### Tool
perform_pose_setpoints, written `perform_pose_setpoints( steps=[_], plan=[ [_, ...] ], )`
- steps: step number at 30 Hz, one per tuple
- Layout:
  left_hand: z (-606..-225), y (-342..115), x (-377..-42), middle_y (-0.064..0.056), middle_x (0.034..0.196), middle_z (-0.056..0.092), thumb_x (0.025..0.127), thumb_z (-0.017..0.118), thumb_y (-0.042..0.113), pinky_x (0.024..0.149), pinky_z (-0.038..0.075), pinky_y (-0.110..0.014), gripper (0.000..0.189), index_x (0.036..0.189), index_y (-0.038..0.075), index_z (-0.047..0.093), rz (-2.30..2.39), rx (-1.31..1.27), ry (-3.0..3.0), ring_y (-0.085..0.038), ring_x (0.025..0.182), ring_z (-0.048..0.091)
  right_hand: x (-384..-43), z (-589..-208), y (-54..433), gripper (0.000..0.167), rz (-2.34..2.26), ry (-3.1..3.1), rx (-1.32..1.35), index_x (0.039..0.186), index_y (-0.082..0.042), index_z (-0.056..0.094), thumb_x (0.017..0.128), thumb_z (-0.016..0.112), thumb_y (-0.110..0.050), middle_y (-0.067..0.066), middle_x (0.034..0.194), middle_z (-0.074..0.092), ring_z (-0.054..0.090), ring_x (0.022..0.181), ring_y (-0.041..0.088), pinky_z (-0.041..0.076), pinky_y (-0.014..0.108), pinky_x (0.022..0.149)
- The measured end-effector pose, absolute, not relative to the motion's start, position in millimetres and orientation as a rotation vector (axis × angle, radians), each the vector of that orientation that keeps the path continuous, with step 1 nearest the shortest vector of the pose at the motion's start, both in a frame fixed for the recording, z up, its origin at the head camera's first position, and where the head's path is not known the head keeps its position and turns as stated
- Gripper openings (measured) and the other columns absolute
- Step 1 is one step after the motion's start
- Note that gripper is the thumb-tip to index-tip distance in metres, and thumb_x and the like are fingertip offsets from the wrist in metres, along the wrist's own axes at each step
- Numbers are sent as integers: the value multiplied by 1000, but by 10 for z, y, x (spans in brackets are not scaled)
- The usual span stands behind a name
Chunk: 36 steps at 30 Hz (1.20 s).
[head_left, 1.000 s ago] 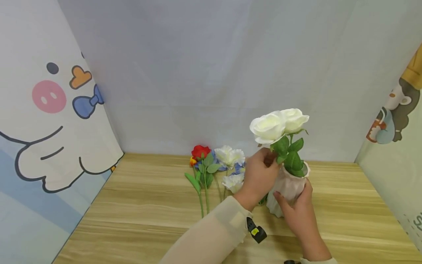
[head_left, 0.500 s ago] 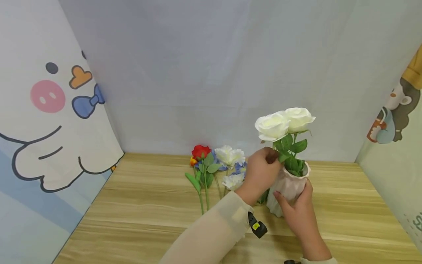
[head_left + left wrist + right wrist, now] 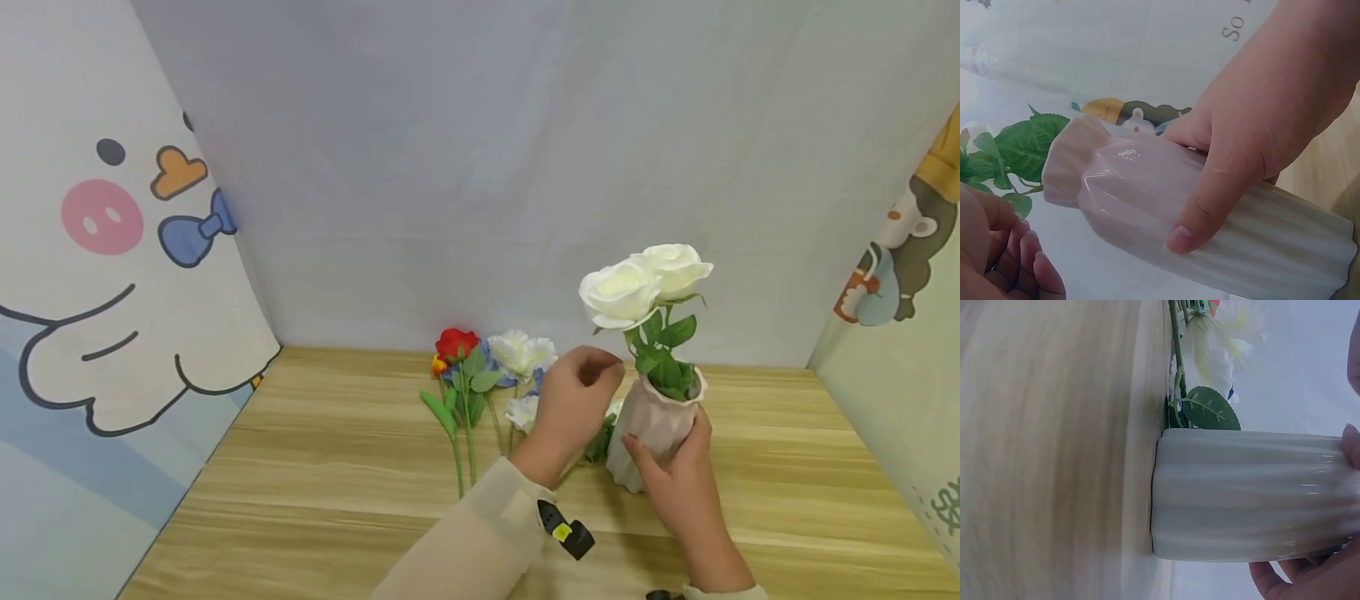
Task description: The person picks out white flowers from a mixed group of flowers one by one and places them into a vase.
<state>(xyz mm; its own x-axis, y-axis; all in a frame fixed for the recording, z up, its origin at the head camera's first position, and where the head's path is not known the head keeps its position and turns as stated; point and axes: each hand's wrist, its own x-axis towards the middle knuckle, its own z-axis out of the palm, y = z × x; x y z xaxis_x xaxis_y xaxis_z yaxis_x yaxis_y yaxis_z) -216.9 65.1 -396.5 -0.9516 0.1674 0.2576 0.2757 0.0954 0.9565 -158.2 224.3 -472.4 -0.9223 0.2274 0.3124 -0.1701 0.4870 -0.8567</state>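
Observation:
Two white roses (image 3: 621, 292) stand in a pale pink fluted vase (image 3: 651, 433), their green leaves (image 3: 670, 372) bunched at its wavy mouth. My right hand (image 3: 681, 492) grips the vase body, thumb on the near side, as the left wrist view also shows. The right wrist view has the vase base (image 3: 1210, 497) upright on the wooden table. Just left of the vase mouth is my left hand (image 3: 572, 404), its fingers loosely curled with nothing between them. The left wrist view shows those fingertips (image 3: 1044, 275) apart from the leaves and the vase.
Left of the vase lie a red rose (image 3: 456, 344), white flowers (image 3: 519, 357), blue flowers (image 3: 489, 367) and a green bud (image 3: 438, 414), stems toward me. Another leafy stem (image 3: 598, 442) lies beside the vase. A grey cloth (image 3: 420, 167) hangs behind the table (image 3: 322, 483).
My left hand has let go of the rose stem and drawn back to the left. The white roses shifted slightly right, then a little back. The right hand keeps its grip on the vase.

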Motion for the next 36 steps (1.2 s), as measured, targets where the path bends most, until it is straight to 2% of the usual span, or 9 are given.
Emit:
perform_pose_setpoints(
  steps=[4, 14, 20, 24, 27, 32, 36],
  plan=[
    [-3996, 507, -2115, 10, 93, 68, 102, 65, 30, 73, 54, -32, 15, 106, 19, 74, -2000, -433, -2232, -9, 85, 63, -1577, -4714, 2239, 96, 1427, -2357, -38, 159, -3, 5, 95, 76, -17, 32, 147, 34, 42, 131, 45, 33, 63, 106],
    [-4152, 73, -1923, 1, 96, 69, 101, 68, 24, 77, 54, -34, 18, 108, 8, 72, -1984, -375, -2126, -16, 86, 64, -1567, -4690, 2229, 97, 1427, -2367, -52, 160, -4, 5, 96, 76, -19, 33, 145, 36, 43, 129, 47, 33, 65, 106],
    [-4325, -101, -1774, 1, 94, 67, 100, 69, 20, 75, 53, -31, 9, 103, 12, 72, -1953, -269, -2178, -16, 84, 62, -1552, -4694, 2237, 96, 1435, -2362, -86, 159, -3, 6, 95, 76, -18, 34, 141, 38, 45, 127, 47, 34, 65, 106],
    [-4466, -143, -1706, 0, 89, 66, 99, 70, 14, 73, 52, -29, 7, 100, 8, 72, -1955, -228, -2199, -16, 80, 60, -1556, -4697, 2249, 96, 1444, -2356, -89, 159, -4, 7, 95, 76, -18, 33, 141, 39, 45, 128, 47, 34, 65, 107],
    [-4542, -168, -1673, 0, 88, 65, 99, 71, 12, 72, 52, -29, 6, 100, 6, 72, -1923, -244, -2192, -16, 79, 60, -1556, -4706, 2256, 97, 1448, -2364, -89, 160, -5, 6, 95, 76, -19, 33, 142, 39, 45, 128, 47, 34, 65, 107],
    [-4608, -221, -1670, 3, 90, 66, 98, 72, 15, 73, 54, -29, 6, 102, 11, 71, -1799, -297, -2249, -13, 80, 61, -1544, -4709, 2258, 98, 1450, -2375, -94, 160, -5, 4, 96, 76, -20, 33, 142, 39, 45, 128, 48, 35, 67, 106],
    [-4617, -294, -1693, 5, 91, 65, 97, 73, 11, 75, 54, -30, 6, 102, 11, 72, -1651, -304, -2331, -12, 82, 61, -1558, -4696, 2247, 97, 1458, -2375, -77, 160, -4, 5, 96, 76, -21, 33, 143, 39, 45, 129, 47, 35, 66, 106]
  ],
)
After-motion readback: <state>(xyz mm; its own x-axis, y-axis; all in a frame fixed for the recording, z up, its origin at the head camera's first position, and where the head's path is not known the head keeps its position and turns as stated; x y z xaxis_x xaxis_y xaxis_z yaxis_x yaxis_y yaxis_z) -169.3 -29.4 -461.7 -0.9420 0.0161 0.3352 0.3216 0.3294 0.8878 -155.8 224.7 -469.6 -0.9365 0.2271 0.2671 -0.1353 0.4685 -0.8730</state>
